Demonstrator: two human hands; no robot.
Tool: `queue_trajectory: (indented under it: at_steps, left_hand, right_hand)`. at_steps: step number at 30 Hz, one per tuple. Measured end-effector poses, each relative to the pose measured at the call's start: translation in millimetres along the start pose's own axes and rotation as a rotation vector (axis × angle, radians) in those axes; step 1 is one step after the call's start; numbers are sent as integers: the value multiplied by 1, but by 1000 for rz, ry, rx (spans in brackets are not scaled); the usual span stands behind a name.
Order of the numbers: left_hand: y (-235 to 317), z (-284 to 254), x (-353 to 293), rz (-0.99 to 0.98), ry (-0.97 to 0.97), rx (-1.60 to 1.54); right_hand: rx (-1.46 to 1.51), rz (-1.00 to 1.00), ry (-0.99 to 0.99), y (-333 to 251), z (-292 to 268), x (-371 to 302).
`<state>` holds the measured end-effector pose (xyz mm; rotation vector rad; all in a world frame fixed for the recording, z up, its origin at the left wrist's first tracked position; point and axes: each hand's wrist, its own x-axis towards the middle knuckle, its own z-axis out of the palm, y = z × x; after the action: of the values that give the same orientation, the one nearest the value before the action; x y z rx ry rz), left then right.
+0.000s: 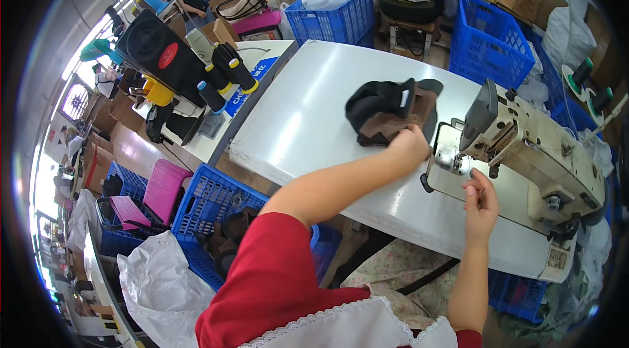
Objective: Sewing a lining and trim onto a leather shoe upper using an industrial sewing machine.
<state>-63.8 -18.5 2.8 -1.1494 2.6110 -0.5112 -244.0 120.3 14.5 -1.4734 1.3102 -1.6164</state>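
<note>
Black and brown, a cap (388, 114) lies on the white tabletop (308, 112) just left of my sewing machine (534, 141), its rounded crown pointing left and its dark brim toward the machine, the long axis running roughly crosswise. My left hand (409, 146) pinches the cap's near edge. Beside the needle area, my right hand (482, 198) is half curled; whether it grips anything, I cannot tell.

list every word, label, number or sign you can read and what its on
Text is located, not copied:
Blue sheet: large white letters, partly hidden by thread spools.
Black speaker, red badge: too small to read.
Black cap, white tag: too small.
White table, corner label: too blurred.
</note>
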Motion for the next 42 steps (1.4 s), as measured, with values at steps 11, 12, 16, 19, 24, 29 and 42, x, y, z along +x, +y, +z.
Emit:
queue_trajectory:
  at_steps: [11,12,16,19,24,29,42]
  left_hand:
    - [-24,24,-85,-61,282,-57]
    - [-23,26,-87,-84,286,-24]
    - [-18,36,-86,-101,395,-19]
    - [-17,40,-87,-105,454,-59]
    - [-16,38,-90,-90,468,-67]
    - [-14,39,-89,-92,480,-63]
    - [-25,33,-92,-67,479,-74]
  right_hand:
    - [-463,372,-280,20,15,-2]
    - [-468,336,-279,20,19,0]
    - [-723,112,-316,23,43,13]
    - [-957,-16,-365,24,61,21]
    - [-1089,-57,-392,24,80,31]
    - [-1102,-82,-391,30,83,32]
    - [-891,-117,-231,17,53,10]
